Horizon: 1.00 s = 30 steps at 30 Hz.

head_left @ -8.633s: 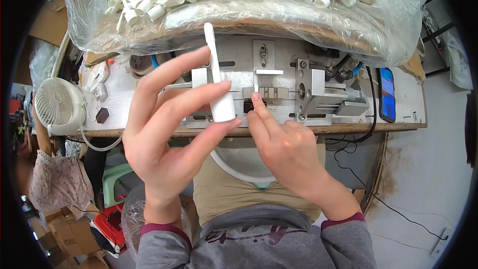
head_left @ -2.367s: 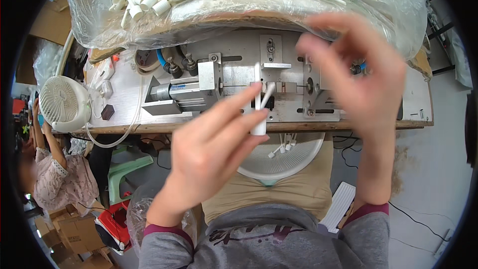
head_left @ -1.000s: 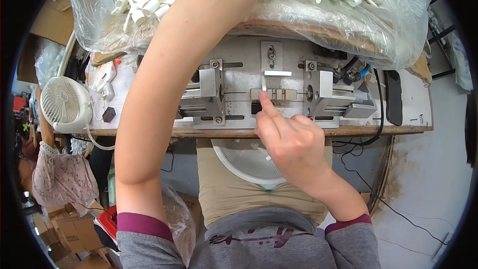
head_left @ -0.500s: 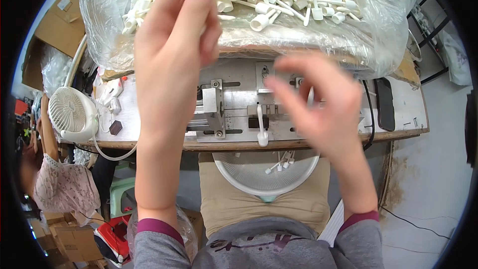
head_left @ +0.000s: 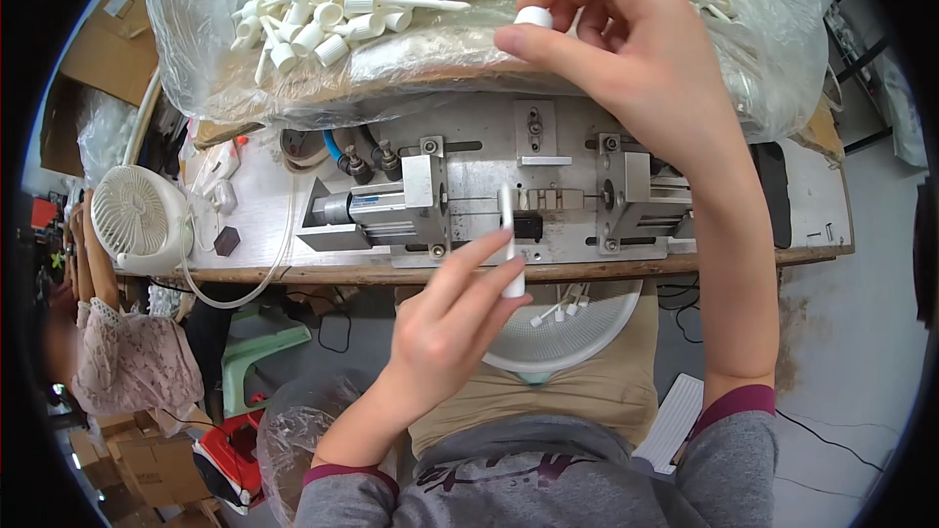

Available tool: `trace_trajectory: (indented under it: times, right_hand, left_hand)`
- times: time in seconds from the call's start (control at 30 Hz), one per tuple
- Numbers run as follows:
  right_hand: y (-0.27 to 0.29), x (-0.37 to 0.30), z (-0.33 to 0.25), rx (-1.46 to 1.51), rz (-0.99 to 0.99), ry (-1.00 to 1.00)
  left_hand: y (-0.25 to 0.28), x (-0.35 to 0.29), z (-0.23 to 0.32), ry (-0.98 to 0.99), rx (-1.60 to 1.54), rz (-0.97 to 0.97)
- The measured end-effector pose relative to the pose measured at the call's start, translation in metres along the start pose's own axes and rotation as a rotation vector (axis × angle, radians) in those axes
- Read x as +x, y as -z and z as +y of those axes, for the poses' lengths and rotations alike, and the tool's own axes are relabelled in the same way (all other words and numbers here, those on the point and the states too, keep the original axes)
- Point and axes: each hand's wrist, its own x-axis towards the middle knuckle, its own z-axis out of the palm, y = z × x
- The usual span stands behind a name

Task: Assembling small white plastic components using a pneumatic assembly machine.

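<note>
My left hand [head_left: 440, 328] is closed around the lower end of a white capped stick [head_left: 508, 220] at the front middle of a metal clamping fixture [head_left: 562, 199]; the stick's thin end points away from me. Raised at the near edge of the pile, my right hand [head_left: 631, 44] pinches a white cap [head_left: 534, 17] between thumb and fingers. Whether a stick extends from that cap is hidden by the hand. Beyond the fixture, many white capped sticks [head_left: 362, 2] lie heaped on clear plastic sheeting [head_left: 411, 73].
A white mesh basket [head_left: 587, 347] with several capped sticks sits on my lap below the table edge. Metal cylinders [head_left: 391, 210] flank the fixture. A white fan [head_left: 142, 220] and a dark phone [head_left: 773, 191] are on the table. Another person [head_left: 137, 362] sits at left.
My left hand has come down from the pile to the capped stick at the fixture. My right hand has risen from the fixture to the pile's edge and now shows a white cap in it.
</note>
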Motion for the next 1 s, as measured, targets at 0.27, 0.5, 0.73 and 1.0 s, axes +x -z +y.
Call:
trace_trajectory:
  times: [0.27,0.5,0.73,1.0]
  right_hand:
    - [0.002,-0.035,-0.01,0.113,0.187,-0.007]
    - [0.01,-0.065,-0.019,0.158,0.112,-0.097]
    - [-0.01,-0.117,-0.02,-0.114,0.118,0.102]
    - [-0.05,-0.156,-0.012,-0.476,-0.092,0.239]
  left_hand:
    - [-0.012,0.015,-0.005,-0.133,0.421,-0.123]
    - [-0.011,0.019,-0.009,-0.127,0.382,-0.174]
    - [0.026,0.047,-0.004,-0.144,0.248,-0.161]
    - [0.082,0.148,-0.041,-0.313,0.886,0.228]
